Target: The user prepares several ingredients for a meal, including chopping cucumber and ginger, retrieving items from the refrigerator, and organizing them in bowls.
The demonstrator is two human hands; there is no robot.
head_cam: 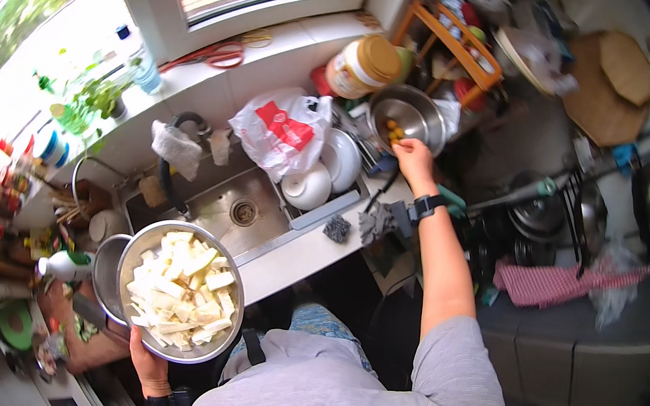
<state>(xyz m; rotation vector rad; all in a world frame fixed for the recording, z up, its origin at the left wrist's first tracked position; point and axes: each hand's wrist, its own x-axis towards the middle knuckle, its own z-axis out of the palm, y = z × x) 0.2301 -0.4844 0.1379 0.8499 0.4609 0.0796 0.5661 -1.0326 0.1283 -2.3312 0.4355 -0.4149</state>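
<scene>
My left hand (147,365) holds a round steel bowl (129,250) by its lower left rim. Pale, peeled vegetable pieces (184,292) fill it, cut into chunks and sticks. The bowl is over the front left of the sink, overlapping a second metal pot (106,272). My right hand (415,159) reaches to the far right end of the counter, fingers closed at the near rim of another steel bowl (430,121). A few small yellow-orange pieces (395,131) lie inside that bowl, beside my fingertips. My fingertips are partly hidden.
A steel sink (217,213) has a dish rack with white bowls (306,187) and a plastic bag (278,134). A scouring pad (336,228) lies on the counter edge. A knife (92,310) rests on a cutting board (92,351). Pans (539,208) stand right.
</scene>
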